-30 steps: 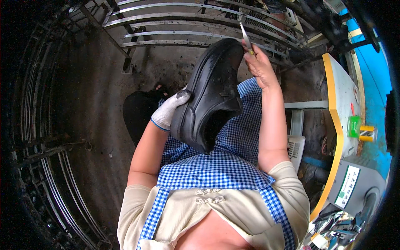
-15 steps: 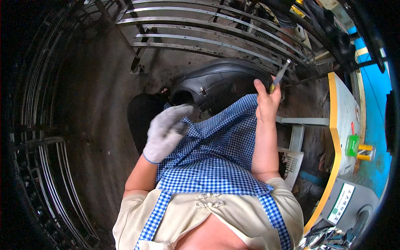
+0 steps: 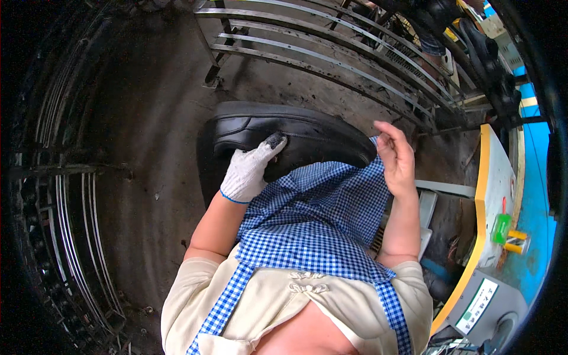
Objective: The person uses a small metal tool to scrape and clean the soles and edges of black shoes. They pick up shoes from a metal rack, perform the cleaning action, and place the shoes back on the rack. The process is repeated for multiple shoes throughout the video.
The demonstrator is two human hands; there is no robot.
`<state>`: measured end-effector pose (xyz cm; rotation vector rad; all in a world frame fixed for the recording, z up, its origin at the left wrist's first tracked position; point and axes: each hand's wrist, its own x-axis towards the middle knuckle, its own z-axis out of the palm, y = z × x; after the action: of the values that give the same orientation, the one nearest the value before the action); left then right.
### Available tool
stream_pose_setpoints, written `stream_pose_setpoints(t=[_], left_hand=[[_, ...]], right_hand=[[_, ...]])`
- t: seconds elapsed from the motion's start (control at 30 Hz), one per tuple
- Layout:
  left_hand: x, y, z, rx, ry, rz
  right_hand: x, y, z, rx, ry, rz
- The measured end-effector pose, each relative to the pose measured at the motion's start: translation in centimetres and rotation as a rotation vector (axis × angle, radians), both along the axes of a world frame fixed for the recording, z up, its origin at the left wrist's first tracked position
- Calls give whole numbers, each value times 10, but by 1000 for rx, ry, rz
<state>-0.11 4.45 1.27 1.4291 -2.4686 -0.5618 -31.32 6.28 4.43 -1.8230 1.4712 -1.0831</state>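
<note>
A black leather shoe point(image 3: 307, 133) lies sideways over my lap, its thick sole edge facing away and its toe to the right. My left hand point(image 3: 251, 171), in a white knitted glove with a blackened fingertip, is closed on the shoe at its opening, with a finger over the upper. Beside the toe is my bare right hand point(image 3: 397, 157), its fingers bent and drawn toward the thumb. Whatever lies in those fingers is hidden; no knife shows there. Below the shoe, a blue-and-white checked apron point(image 3: 302, 236) covers my lap.
A metal rail rack point(image 3: 319, 59) stands ahead, and another dark rack point(image 3: 74, 236) is at the left. On the right is a yellow-edged worktable point(image 3: 482, 219) bearing a green container point(image 3: 501, 229) and a grey machine point(image 3: 494, 307). More black shoes point(image 3: 482, 53) hang at the upper right.
The shoe has come nearer and turned, and my left hand has taken hold of it. My right hand has moved slightly right and down; the knife seen in it before no longer shows.
</note>
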Motion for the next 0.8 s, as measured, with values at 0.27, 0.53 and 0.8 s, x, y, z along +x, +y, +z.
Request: stream_pose_setpoints(t=[0.27, 0.53, 0.8], left_hand=[[-7, 6, 1, 77, 427, -71], [-13, 11, -3, 243, 709, -19], [-17, 11, 11, 436, 641, 79]], right_hand=[[54, -7, 63, -296, 698, 289], [63, -1, 50, -362, 790, 172], [54, -9, 40, -302, 667, 242]])
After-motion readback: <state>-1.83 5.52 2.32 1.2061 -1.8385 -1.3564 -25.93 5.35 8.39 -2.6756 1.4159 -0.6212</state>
